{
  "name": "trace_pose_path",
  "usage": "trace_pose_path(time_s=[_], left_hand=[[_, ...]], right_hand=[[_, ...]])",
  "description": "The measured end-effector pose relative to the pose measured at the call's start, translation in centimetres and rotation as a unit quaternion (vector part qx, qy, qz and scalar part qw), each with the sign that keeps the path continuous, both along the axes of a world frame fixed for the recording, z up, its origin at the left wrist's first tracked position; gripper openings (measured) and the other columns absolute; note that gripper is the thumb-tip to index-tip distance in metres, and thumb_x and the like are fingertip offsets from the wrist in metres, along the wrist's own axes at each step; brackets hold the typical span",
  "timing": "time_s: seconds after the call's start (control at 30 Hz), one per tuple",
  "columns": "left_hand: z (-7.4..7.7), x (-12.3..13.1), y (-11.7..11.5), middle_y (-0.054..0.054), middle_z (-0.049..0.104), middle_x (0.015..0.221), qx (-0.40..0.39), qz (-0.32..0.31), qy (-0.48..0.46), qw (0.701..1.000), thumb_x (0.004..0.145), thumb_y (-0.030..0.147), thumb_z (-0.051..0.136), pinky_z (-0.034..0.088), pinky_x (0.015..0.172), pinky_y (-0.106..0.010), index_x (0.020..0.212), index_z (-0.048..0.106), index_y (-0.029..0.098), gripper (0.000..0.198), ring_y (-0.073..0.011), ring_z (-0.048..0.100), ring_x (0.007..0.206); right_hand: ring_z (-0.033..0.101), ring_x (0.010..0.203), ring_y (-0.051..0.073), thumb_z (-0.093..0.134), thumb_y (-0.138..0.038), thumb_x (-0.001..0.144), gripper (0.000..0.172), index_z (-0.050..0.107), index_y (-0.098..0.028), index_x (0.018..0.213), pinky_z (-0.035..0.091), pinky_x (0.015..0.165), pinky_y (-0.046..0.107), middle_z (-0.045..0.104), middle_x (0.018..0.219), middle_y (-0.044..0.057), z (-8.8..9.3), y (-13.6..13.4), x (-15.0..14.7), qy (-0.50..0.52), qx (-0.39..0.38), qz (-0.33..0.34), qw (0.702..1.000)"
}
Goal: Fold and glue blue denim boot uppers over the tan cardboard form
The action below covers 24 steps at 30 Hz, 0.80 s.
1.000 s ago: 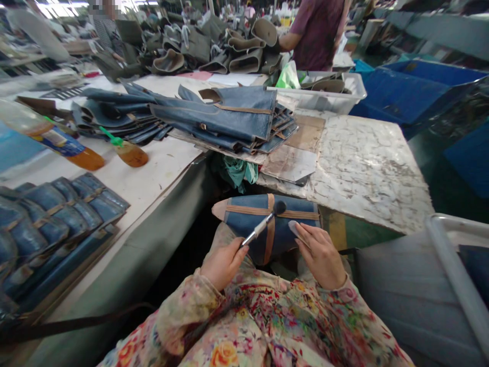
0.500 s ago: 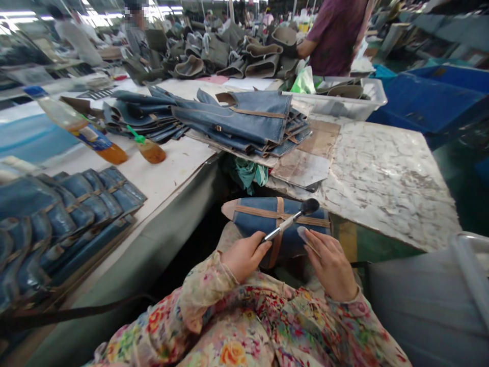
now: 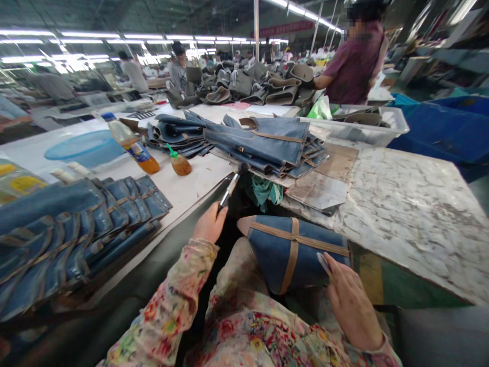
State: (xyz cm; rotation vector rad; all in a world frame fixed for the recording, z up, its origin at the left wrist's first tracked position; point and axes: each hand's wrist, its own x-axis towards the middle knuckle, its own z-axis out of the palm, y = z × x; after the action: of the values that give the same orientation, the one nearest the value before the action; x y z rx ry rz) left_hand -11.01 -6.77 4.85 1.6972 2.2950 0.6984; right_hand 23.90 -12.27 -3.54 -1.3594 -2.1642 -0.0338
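A blue denim shoe upper (image 3: 296, 251) with tan straps crossing it rests on my lap, its pointed toe to the left. My right hand (image 3: 351, 305) lies on its right end, fingers closed around its edge. My left hand (image 3: 209, 223) is raised left of the upper and grips a small brush (image 3: 229, 189) with a silver ferrule, whose head points up toward the table edge. Floral sleeves cover both my arms.
A stack of denim uppers (image 3: 263, 141) lies on the table ahead, with another row (image 3: 76, 219) at left. Two bottles of amber liquid (image 3: 132, 145) (image 3: 179, 163) stand on the white table. A person in a maroon shirt (image 3: 355, 63) works at the back right, beside blue bins (image 3: 443, 130).
My left hand lifted the brush off the upper and swung it left and up toward the table edge. The view tilted upward. My right hand stayed on the upper.
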Motion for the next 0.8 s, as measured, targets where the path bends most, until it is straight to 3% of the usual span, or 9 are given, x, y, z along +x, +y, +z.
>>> trace_pose_path(time_s=[0.13, 0.23, 0.33, 0.4, 0.47, 0.53, 0.6, 0.7, 0.8], left_hand=[[1.8, -5.4, 4.0, -0.013, 0.061, 0.1, -0.019, 0.096, 0.134, 0.986, 0.087, 0.029, 0.039, 0.044, 0.078, -0.033, 0.118, 0.048, 0.015, 0.036, -0.025, 0.058, 0.093], [1.7, -8.3, 5.9, -0.016, 0.056, 0.107, -0.035, 0.118, 0.189, 0.974, 0.084, 0.024, 0.044, 0.044, 0.082, -0.036, 0.118, 0.05, 0.012, 0.036, -0.0277, 0.054, 0.1], [1.4, -9.3, 6.1, -0.019, 0.053, 0.11, -0.029, 0.116, 0.202, 0.972, 0.08, 0.019, 0.048, 0.042, 0.083, -0.045, 0.113, 0.054, 0.01, 0.035, -0.0339, 0.049, 0.105], [1.1, -8.5, 5.5, -0.019, 0.051, 0.116, -0.007, 0.106, 0.206, 0.973, 0.08, 0.018, 0.047, 0.041, 0.085, -0.048, 0.114, 0.054, 0.011, 0.036, -0.0352, 0.046, 0.108], [0.2, -6.5, 4.4, -0.015, 0.049, 0.121, 0.021, 0.056, 0.197, 0.979, 0.082, 0.021, 0.045, 0.039, 0.091, -0.046, 0.117, 0.052, 0.014, 0.036, -0.0313, 0.045, 0.111], [-1.6, -3.4, 3.2, -0.011, 0.052, 0.119, 0.037, -0.053, 0.131, 0.989, 0.086, 0.028, 0.04, 0.037, 0.097, -0.039, 0.116, 0.052, 0.016, 0.035, -0.0244, 0.047, 0.112], [-4.0, -0.3, 2.0, -0.011, 0.055, 0.117, 0.012, -0.163, -0.008, 0.987, 0.087, 0.033, 0.035, 0.037, 0.099, -0.034, 0.114, 0.054, 0.014, 0.038, -0.0202, 0.049, 0.111], [-7.2, 3.0, 0.9, -0.012, 0.045, 0.132, -0.01, -0.137, -0.168, 0.976, 0.087, 0.036, 0.033, 0.032, 0.104, -0.033, 0.127, 0.041, 0.012, 0.048, -0.0187, 0.042, 0.122], [-8.3, 3.6, 0.7, -0.01, 0.038, 0.138, -0.011, -0.097, -0.247, 0.964, 0.086, 0.04, 0.033, 0.025, 0.108, -0.034, 0.132, 0.033, 0.013, 0.053, -0.0177, 0.036, 0.127]], right_hand=[[0.051, 0.1, 0.022, 0.031, -0.029, 0.09, 0.043, 0.036, -0.019, 0.131, 0.043, 0.089, 0.04, 0.056, 0.109, 0.009, -0.1, 0.6, 0.8, 0.021, -0.028, -0.01, 0.999], [0.053, 0.1, 0.022, 0.034, -0.038, 0.089, 0.04, 0.046, -0.018, 0.122, 0.043, 0.09, 0.039, 0.056, 0.11, 0.01, 0.2, 1.6, 2.1, 0.056, -0.049, -0.03, 0.997], [0.054, 0.102, 0.022, 0.036, -0.044, 0.087, 0.042, 0.05, -0.017, 0.116, 0.043, 0.091, 0.038, 0.056, 0.112, 0.011, 0.5, 2.3, 3.3, 0.094, -0.075, -0.065, 0.991], [0.055, 0.103, 0.022, 0.039, -0.046, 0.085, 0.042, 0.053, -0.018, 0.113, 0.045, 0.09, 0.035, 0.058, 0.112, 0.01, 0.7, 2.5, 3.9, 0.121, -0.109, -0.083, 0.983], [0.056, 0.103, 0.021, 0.042, -0.048, 0.083, 0.042, 0.054, -0.02, 0.112, 0.047, 0.087, 0.032, 0.06, 0.111, 0.007, 0.8, 2.7, 4.2, 0.152, -0.151, -0.101, 0.971], [0.059, 0.098, 0.021, 0.046, -0.05, 0.08, 0.044, 0.057, -0.02, 0.111, 0.05, 0.081, 0.031, 0.062, 0.107, 0.006, 0.8, 3.1, 4.4, 0.189, -0.181, -0.135, 0.956], [0.062, 0.09, 0.022, 0.049, -0.051, 0.076, 0.047, 0.059, -0.019, 0.109, 0.052, 0.07, 0.03, 0.066, 0.099, 0.006, 0.9, 3.8, 4.5, 0.235, -0.195, -0.168, 0.937], [0.063, 0.077, 0.022, 0.054, -0.049, 0.072, 0.047, 0.063, -0.017, 0.104, 0.052, 0.06, 0.029, 0.068, 0.086, 0.005, 1.6, 5.3, 4.3, 0.292, -0.221, -0.158, 0.917], [0.062, 0.078, 0.022, 0.055, -0.047, 0.072, 0.045, 0.064, -0.015, 0.103, 0.051, 0.068, 0.033, 0.067, 0.082, 0.005, 3.9, 6.3, 3.1, 0.303, -0.251, -0.11, 0.913]])
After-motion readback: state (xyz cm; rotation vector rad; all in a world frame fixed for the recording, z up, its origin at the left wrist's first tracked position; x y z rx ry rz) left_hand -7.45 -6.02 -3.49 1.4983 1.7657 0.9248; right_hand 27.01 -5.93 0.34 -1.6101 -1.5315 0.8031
